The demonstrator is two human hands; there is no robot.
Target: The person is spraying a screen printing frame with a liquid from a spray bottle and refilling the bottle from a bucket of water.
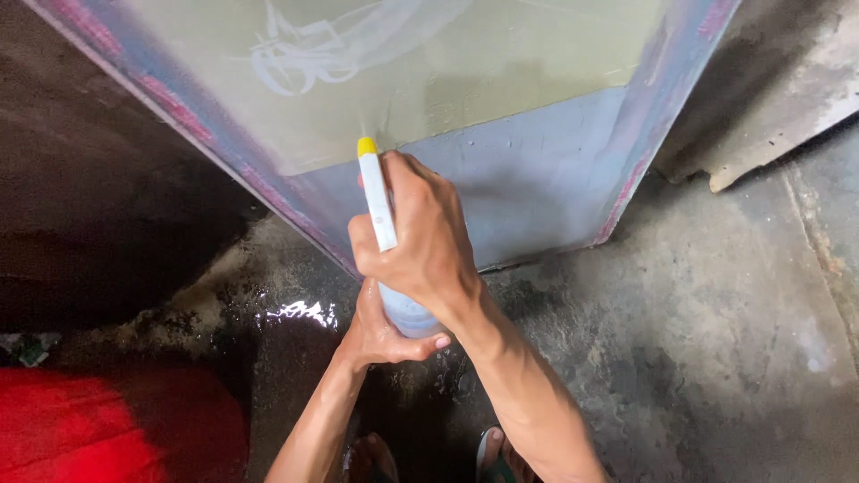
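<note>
A spray bottle (379,204) with a white head and yellow nozzle points at a framed printing screen (501,170) that leans upright on the wet floor. My right hand (425,241) grips the bottle's head from above. My left hand (380,331) cups the pale bottle body from below. The screen's mesh is greenish with a faint white design (304,49) near the top, and a blue-grey band runs along its lower part. Wet droplets show on the mesh by the nozzle.
The concrete floor (707,322) is dark and wet, with a shiny puddle (300,313) left of my hands. A red object (107,429) sits at lower left. A broken slab (769,98) lies at upper right. My feet (429,456) show at the bottom.
</note>
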